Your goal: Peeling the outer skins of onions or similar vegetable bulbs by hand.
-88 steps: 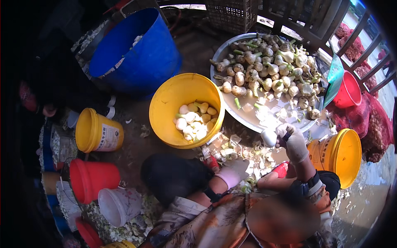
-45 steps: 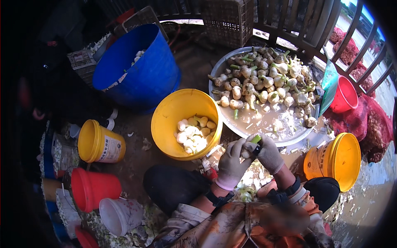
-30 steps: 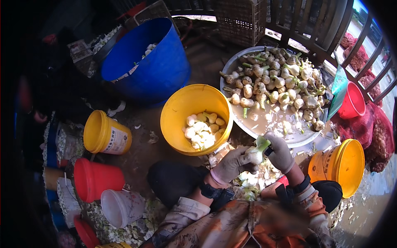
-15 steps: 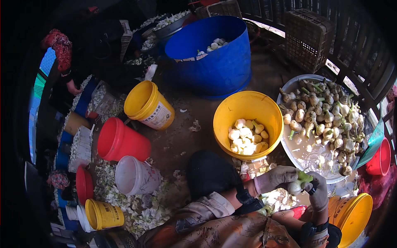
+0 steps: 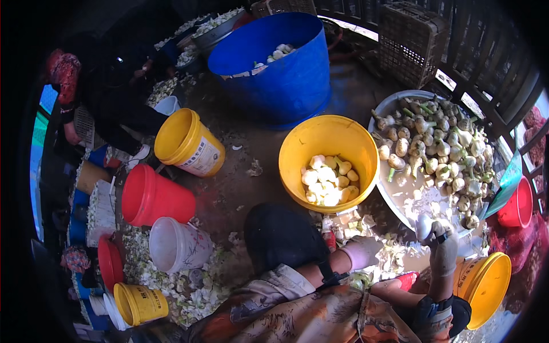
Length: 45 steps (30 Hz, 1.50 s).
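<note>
My right hand [image 5: 443, 254], in a pale glove, is closed round a white garlic bulb [image 5: 423, 227] at the near rim of the big metal basin [image 5: 394, 208]. A small dark thing shows at its fingers; I cannot make out what. My left hand [image 5: 363, 252], gloved too, hangs low over a heap of garlic peels [image 5: 394, 257], apart from the right; glare and blur hide its fingers. In the basin lie many unpeeled garlic bulbs [image 5: 440, 143] with stems, beside some water. A yellow bucket [image 5: 286, 166] ahead of me holds cleaned white bulbs [image 5: 329, 180].
A large blue tub [image 5: 274, 91] with bulbs stands at the back. To the left are a red bucket [image 5: 166, 197], a white bucket [image 5: 174, 246] and another yellow bucket [image 5: 200, 143]. A yellow bucket [image 5: 492, 286] lies tilted at my right. Another person [image 5: 108, 97] bends at far left.
My hands have parted: the right has moved forward toward the basin with the bulb, the left has drawn back over the peels. The bulb's green stem no longer shows. The view has shifted slightly.
</note>
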### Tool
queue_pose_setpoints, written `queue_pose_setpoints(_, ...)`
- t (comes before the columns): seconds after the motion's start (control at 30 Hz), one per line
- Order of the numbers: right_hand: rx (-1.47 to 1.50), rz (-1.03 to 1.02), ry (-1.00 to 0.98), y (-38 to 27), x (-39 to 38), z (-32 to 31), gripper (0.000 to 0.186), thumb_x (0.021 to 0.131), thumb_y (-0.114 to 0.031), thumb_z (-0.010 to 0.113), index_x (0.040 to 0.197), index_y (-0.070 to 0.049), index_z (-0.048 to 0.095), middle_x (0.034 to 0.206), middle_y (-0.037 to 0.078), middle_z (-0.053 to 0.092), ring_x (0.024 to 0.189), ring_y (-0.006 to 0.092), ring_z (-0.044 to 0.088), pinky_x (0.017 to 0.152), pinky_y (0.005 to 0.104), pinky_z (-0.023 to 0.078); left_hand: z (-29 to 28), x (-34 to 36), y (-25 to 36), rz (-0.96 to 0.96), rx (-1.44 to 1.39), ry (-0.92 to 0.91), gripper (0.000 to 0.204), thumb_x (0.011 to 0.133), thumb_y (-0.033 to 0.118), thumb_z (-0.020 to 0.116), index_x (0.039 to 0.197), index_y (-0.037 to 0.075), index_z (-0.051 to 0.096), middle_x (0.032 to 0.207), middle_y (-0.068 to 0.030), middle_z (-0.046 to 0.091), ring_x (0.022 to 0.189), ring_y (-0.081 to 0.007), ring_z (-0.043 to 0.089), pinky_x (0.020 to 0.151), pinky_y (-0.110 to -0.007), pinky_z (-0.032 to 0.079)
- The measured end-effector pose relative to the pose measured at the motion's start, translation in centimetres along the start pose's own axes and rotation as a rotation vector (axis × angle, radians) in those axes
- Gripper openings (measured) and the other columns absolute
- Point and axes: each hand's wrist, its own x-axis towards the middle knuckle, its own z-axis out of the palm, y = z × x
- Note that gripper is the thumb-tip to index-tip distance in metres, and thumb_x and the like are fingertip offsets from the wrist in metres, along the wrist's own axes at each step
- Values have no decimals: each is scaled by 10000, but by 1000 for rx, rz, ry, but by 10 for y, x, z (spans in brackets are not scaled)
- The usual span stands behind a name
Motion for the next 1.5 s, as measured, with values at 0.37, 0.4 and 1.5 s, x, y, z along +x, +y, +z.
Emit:
queue_pose_setpoints(0.37, -99, 38, -188, -3, -20, 2, 236, 885, -172, 657, 1027, 15, 641, 802, 50, 645, 689, 119, 612, 656, 231, 492, -22, 2, 23, 310, -1323, 79, 550, 789, 276, 785, 1189, 1, 529, 938, -38, 627, 794, -103, 606, 691, -232, 505)
queue_pose_setpoints(0.4, -105, 45, -175, -8, -23, 0, 236, 885, -172, 657, 1027, 15, 641, 802, 50, 645, 689, 119, 612, 656, 231, 492, -21, 2, 25, 263, -1305, -29, 455, 798, 249, 777, 1129, 10, 576, 870, -24, 636, 722, -94, 610, 651, -216, 495)
queue_pose_setpoints(1.5, -531, 19, -429, 22, 37, -10, 176, 757, 17, 699, 929, -8, 670, 888, 80, 670, 779, 133, 627, 706, 276, 504, 15, 46, -18, 213, -740, 477, 891, 756, 475, 730, 1430, 74, 307, 1210, -194, 585, 913, -255, 658, 831, -342, 500)
